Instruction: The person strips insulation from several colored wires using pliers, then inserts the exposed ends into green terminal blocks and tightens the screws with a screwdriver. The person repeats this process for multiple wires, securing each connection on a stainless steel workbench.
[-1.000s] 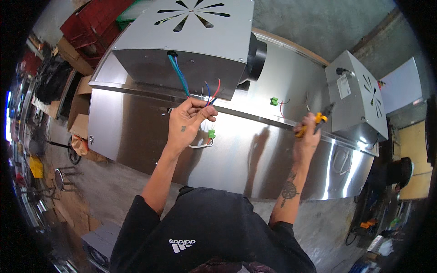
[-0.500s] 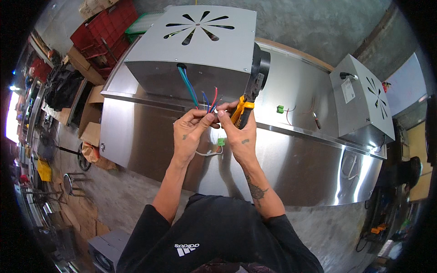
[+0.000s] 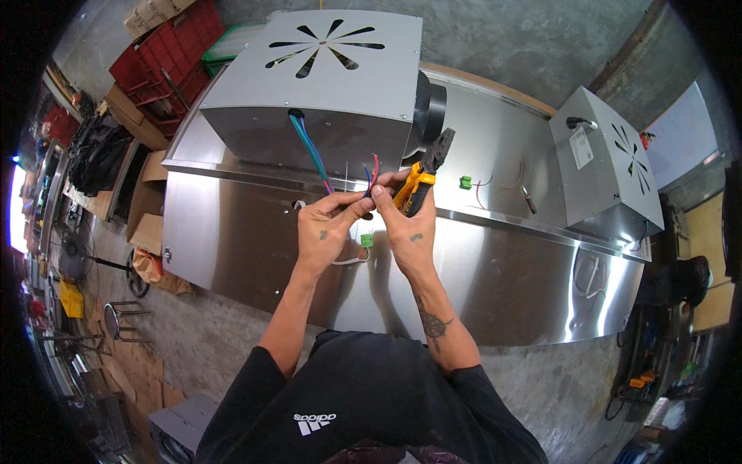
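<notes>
My left hand (image 3: 328,226) pinches a bundle of coloured wires (image 3: 313,152) that comes out of a hole in the front of a grey metal box. My right hand (image 3: 405,221) meets it at the same spot, thumb and finger closed on the wires. Tucked in that right hand, yellow-and-black pliers (image 3: 418,184) point up and away to the right. Red and blue wire ends (image 3: 376,166) stick up above the fingertips. Just below the hands, a green terminal connector (image 3: 367,240) sits on a pale cable. The fingers hide where the wires meet.
The grey box (image 3: 340,85) with slotted top stands on a stainless steel surface (image 3: 502,271), a black round duct (image 3: 430,106) on its side. Rightward lie another green connector (image 3: 465,182), a small screwdriver (image 3: 529,200) and a second slotted box (image 3: 599,166). Red crates (image 3: 166,66) stand far left.
The whole view has shifted slightly, with the boxes now further left. Both hands stay together on the wires, and the red and blue ends sit closer to the right fingertips.
</notes>
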### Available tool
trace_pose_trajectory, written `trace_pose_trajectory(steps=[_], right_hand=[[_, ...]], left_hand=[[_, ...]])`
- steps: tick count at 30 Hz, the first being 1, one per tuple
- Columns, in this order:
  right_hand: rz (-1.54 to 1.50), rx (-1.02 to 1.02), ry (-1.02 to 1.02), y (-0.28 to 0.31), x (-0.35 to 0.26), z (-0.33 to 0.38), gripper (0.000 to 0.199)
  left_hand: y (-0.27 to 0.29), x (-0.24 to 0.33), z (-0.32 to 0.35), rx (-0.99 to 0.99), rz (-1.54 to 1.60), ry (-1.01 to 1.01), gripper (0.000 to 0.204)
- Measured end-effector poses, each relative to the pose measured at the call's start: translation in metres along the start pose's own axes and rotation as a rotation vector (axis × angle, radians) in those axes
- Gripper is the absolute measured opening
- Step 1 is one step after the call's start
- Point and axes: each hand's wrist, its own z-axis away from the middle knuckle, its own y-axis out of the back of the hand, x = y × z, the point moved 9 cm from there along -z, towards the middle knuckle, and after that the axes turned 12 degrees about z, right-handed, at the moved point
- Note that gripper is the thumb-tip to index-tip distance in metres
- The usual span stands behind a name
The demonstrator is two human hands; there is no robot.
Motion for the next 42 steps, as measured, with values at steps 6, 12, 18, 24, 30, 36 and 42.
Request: trace_pose_trajectory(steps=[6, 12, 18, 24, 30, 36, 42], right_hand=[[-0.026, -0.017, -0.078, 0.002, 0.010, -0.003, 0.036], [-0.077, -0.041, -0.134, 0.001, 0.016, -0.001, 0.036], [-0.023, -0.004, -0.097, 0.004, 0.017, -0.002, 0.035], [-0.056, 0.024, -0.098, 0.002, 0.020, -0.002, 0.035], [0.042, 0.034, 0.046, -0.003, -0.009, 0.001, 0.035], [-0.006, -0.079, 0.017, -0.007, -0.013, 0.000, 0.035], [0.022, 0.020, 0.031, -0.003, -0.011, 0.002, 0.038]], left_hand=[[-0.006, 0.008, 0.002, -0.030, -0.180, -0.090, 0.026], [-0.014, 0.020, 0.007, -0.037, -0.274, -0.102, 0.025], [-0.006, 0.004, 0.005, -0.042, -0.102, -0.091, 0.027], [-0.007, 0.006, 0.000, -0.011, 0.167, -0.097, 0.023], [-0.006, 0.006, -0.001, -0.050, 0.202, -0.076, 0.021], [-0.012, 0.010, 0.000, -0.061, 0.208, -0.097, 0.023], [-0.008, 0.003, 0.001, -0.037, 0.126, -0.076, 0.023]])
